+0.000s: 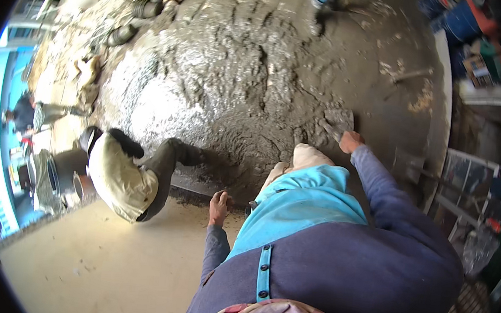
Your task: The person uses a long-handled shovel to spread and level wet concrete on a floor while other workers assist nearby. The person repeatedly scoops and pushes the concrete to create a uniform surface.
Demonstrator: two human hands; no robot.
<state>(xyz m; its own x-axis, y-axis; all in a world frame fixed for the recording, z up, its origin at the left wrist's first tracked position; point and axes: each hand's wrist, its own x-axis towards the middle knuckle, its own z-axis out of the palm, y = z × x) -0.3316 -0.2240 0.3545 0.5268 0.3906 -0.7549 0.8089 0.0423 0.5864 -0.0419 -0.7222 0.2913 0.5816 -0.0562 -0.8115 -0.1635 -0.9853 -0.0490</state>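
Trowel (336,123) sits clamped in our right hand (350,141), blade caked grey, at the wet concrete (234,75) heap's edge. Left hand (219,205) presses flat, fingers spread, on the floor; buckets (79,184) too blurry.

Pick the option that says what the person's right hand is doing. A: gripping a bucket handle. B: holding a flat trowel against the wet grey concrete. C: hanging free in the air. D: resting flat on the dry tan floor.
B: the right hand grips a flat trowel pressed on the wet concrete, while the left hand rests at the slab's edge.
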